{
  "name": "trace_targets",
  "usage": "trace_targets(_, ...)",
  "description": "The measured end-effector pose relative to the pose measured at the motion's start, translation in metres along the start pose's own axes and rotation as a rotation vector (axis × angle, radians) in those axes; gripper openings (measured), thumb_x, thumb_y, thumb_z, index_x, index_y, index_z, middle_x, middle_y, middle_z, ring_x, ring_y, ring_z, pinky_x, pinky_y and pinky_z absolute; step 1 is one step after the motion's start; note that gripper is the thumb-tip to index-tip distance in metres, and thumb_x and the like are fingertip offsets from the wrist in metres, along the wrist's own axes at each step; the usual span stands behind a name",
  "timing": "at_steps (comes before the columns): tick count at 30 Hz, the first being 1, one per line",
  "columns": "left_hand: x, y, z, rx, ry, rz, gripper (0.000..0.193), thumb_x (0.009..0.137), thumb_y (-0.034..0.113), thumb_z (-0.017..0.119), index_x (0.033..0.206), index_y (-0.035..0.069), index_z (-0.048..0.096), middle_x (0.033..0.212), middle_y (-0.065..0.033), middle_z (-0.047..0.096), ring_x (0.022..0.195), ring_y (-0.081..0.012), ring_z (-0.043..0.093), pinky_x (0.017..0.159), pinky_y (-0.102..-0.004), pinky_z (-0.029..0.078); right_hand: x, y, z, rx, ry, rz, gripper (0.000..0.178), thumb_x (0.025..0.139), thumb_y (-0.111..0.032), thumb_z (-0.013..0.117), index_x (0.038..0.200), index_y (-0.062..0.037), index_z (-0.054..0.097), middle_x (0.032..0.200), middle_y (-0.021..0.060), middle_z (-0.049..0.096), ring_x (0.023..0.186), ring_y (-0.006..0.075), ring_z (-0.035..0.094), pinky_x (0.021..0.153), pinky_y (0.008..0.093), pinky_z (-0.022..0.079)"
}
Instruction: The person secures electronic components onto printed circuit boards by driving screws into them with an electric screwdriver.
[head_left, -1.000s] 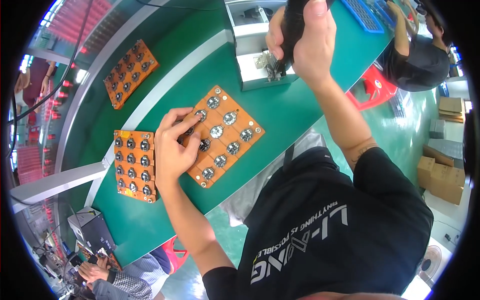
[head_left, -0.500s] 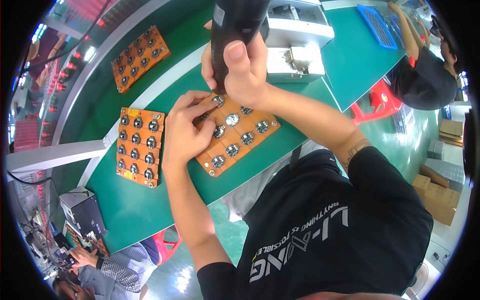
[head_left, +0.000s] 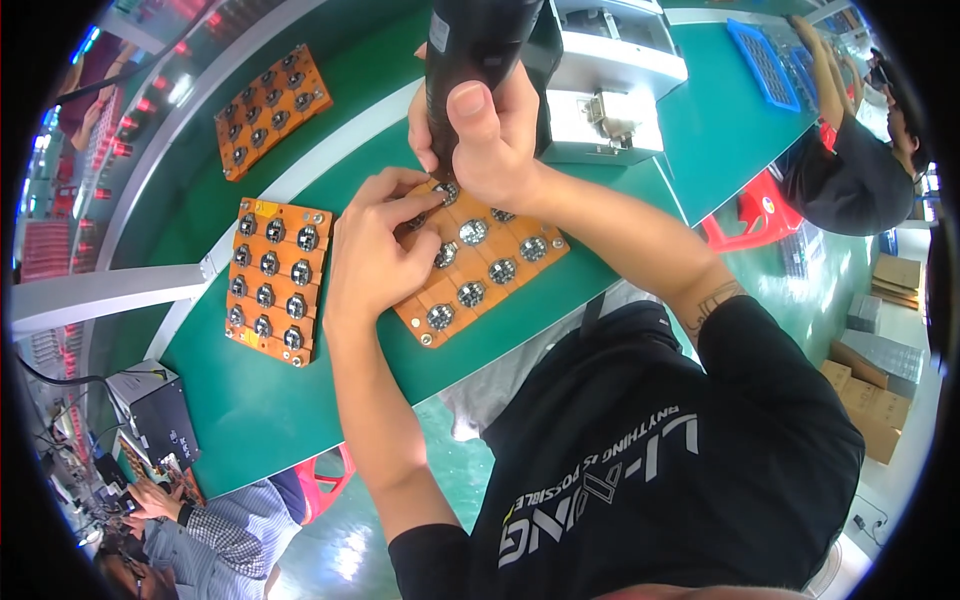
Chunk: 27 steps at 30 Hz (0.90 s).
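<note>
My right hand (head_left: 500, 140) is wrapped around a thick black electric screwdriver (head_left: 478, 50), its thumb lying along the body. The tool stands upright, its lower end over the far edge of an orange fixture board (head_left: 418, 312). Rows of round metal-and-black parts (head_left: 471, 293) sit in this board; my hands cover some of them. My left hand (head_left: 378, 245) rests on the board's left side with thumb and index finger apart. The index fingertip touches a round part (head_left: 447, 193) right by the tool's tip. The tip itself is hard to make out.
A second filled orange board (head_left: 282, 285) lies to the left, and a third (head_left: 270, 112) lies beyond the pale rail. White-grey equipment (head_left: 605, 110) stands behind my right forearm. A person works at far right by a blue tray (head_left: 763, 65); another sits lower left near a black box (head_left: 155, 412).
The view has shifted slightly, so the boards and equipment appear a little displaced. Both hands and the electric screwdriver keep nearly the same pose at the same part of the board.
</note>
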<state>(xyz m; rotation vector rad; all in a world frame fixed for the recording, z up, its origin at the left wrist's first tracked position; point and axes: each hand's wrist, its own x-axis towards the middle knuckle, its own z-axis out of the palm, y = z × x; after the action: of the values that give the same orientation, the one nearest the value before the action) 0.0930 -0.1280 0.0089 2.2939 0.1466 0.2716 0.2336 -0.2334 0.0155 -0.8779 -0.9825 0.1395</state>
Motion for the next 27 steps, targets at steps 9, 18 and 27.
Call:
trace_targets(9,0.000,0.001,0.000,0.034,-0.009,-0.003,0.033,0.073,0.006,0.064,0.103,0.000,0.078,0.117,-0.0139,0.069,0.102,-0.0323,0.069,0.089,-0.0408,0.057,-0.005,0.009,-0.002,0.010,0.000,-0.006,0.048,0.106,-0.043,0.058,0.125,-0.0022,0.041,0.073,0.0120,0.061,0.052,0.0114,0.054,0.047,0.0249,0.044)
trace_targets(18,0.001,0.001,0.001,0.005,-0.015,-0.014,0.034,0.074,0.005,0.063,0.104,0.000,0.078,0.116,-0.0144,0.069,0.102,-0.0316,0.069,0.084,-0.0390,0.058,-0.002,0.008,-0.004,0.021,-0.007,-0.030,0.045,0.107,-0.039,0.056,0.126,-0.0022,0.040,0.073,0.0118,0.061,0.052,0.0113,0.054,0.046,0.0250,0.043)
trace_targets(27,0.000,-0.002,0.002,0.031,0.009,0.032,0.034,0.073,0.005,0.064,0.104,0.001,0.078,0.112,-0.0148,0.069,0.099,-0.0325,0.069,0.083,-0.0396,0.058,0.000,0.014,0.003,0.004,-0.056,0.062,0.041,0.104,-0.024,0.063,0.132,-0.0017,0.043,0.079,0.0045,0.057,0.053,0.0078,0.052,0.047,0.0227,0.042)
